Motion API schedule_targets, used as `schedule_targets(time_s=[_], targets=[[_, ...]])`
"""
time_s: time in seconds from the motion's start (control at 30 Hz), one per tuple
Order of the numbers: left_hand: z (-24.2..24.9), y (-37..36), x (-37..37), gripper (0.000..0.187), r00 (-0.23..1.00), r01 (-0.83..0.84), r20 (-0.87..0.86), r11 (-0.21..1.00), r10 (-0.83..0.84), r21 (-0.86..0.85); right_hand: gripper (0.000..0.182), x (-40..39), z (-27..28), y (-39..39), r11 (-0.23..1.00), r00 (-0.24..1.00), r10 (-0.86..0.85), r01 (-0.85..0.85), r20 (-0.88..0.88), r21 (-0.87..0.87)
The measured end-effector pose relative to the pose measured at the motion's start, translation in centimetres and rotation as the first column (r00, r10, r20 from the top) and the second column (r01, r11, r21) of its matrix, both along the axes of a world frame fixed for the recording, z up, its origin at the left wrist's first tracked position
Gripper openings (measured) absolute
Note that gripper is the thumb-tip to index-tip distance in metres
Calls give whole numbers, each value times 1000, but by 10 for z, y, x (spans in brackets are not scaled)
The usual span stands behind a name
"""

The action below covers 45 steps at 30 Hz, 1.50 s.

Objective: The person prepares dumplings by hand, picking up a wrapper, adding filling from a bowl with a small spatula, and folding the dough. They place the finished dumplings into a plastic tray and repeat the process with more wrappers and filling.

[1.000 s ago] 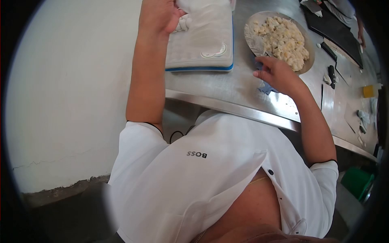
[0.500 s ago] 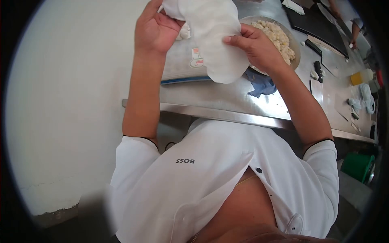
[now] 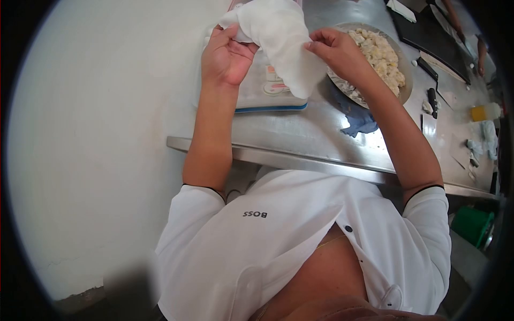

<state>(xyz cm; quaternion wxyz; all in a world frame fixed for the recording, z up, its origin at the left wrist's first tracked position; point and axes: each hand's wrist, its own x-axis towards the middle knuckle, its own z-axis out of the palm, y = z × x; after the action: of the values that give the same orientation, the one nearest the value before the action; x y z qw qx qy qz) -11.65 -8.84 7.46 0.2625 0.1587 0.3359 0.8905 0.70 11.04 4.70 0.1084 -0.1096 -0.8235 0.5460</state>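
A thin, floppy sheet of white dough [image 3: 278,35] hangs between my hands, its rounded lower end drooping. My left hand [image 3: 229,58] is closed on its left side near the top, palm turned up. With thumb and fingertips, my right hand [image 3: 340,53] pinches the right edge. Under the dough lies a pale, flat container or pack [image 3: 251,99] with a blue edge and a printed label; the sheet covers much of it. Beside my right hand stands a wide metal bowl [image 3: 408,80] with a chunky cream-coloured mixture [image 3: 383,61], partly behind my wrist.
A blue cloth [image 3: 357,120] lies by the bowl on the steel table [image 3: 310,136]. Farther right are black-handled blades [image 3: 432,101], a dark board [image 3: 428,40] and a yellow bottle [image 3: 484,112]. Another person's arm [image 3: 481,56] shows at upper right. A wall [image 3: 101,134] borders the left.
The dough sheet has turned and bunched narrower, its lower end now more pointed. My right hand has shifted to its edge. The whole view has moved slightly.
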Motion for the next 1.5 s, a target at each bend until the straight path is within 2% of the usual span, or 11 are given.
schedule_targets(time_s=[0.1,0.43,0.53,0.73,0.83,0.9,1.1,1.23,1.33,1.4,1.5], targets=[[-1,-8,-7,35,1000,-19,5,998,18,53,36,-11,0,-12,967,951,-183,220,-250,127],[-11,-5,-4,36,986,34,-166,999,-32,13,40,-43,23,-65,995,959,-101,98,-265,-24],[-16,0,-4,39,985,26,-168,1000,-25,6,42,-50,16,-59,991,973,-106,120,-205,58],[-20,3,-2,33,983,42,-177,999,-45,-17,30,-55,-11,-55,989,933,-134,145,-335,8],[-21,6,1,39,986,44,-159,998,-51,-47,31,-51,-13,-51,975,958,-110,156,-264,160],[-25,6,-3,39,985,53,-159,998,-60,-45,27,-57,-23,-41,995,971,-27,3,-239,-97],[-34,6,-9,41,992,63,-106,995,-70,-74,26,-50,-18,-34,829,992,-87,19,-95,-559],[-37,8,-10,45,992,99,-72,992,-104,-81,25,-45,-16,-38,962,999,-33,28,-14,-273],[-37,5,-16,43,992,104,-56,990,-109,-92,23,-54,-28,-24,938,995,-22,-12,-94,-345],[-33,1,-20,42,995,73,-59,992,-79,-102,21,-57,-30,-15,785,989,-85,-7,-118,-620],[-30,-11,-30,41,997,-47,-69,982,35,-185,20,-52,-19,3,667,975,-179,21,-132,-745]])
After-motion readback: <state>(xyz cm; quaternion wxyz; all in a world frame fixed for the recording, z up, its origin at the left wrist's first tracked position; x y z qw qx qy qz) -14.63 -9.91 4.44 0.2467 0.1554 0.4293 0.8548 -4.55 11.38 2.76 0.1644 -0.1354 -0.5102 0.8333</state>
